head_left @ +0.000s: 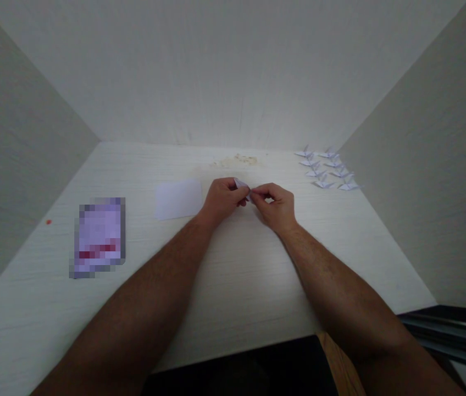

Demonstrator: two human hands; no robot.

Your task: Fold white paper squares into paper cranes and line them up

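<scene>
White paper is filling the grip: a small folded piece point(240, 183) is being pinched by the left hand point(223, 199), whose thumb is lying across it while a pointed corner is sticking up past the fingers. From the other side, the right hand point(276, 208) is nipping the same piece at its right edge, thumb and index fingertip pressing together; most of the folds are hiding behind the fingers, so their form I cannot tell. Under the grip, a pale wood-grained table point(241, 286) is spreading out on all sides. Just left of the grip, beside the left wrist, a blank white sheet point(178, 199) is lying flat, its count of layers being too hard to tell. Farther left and nearer the body, a violet-white packet point(99, 228) with a red band is resting, its details being blurred into blocks. Leftward past it, a small red spot point(49, 222) is showing. Straight beyond the grip, toward the back wall point(233, 71), yellowish flecks point(245, 159) are marking the tabletop. To the right of the grip and mostly beyond it, white paper cranes point(342, 174) are standing close together in two rows, near the right wall point(434, 137). Bodyward of the grip, a black shape point(237, 377) is edging the table.
</scene>
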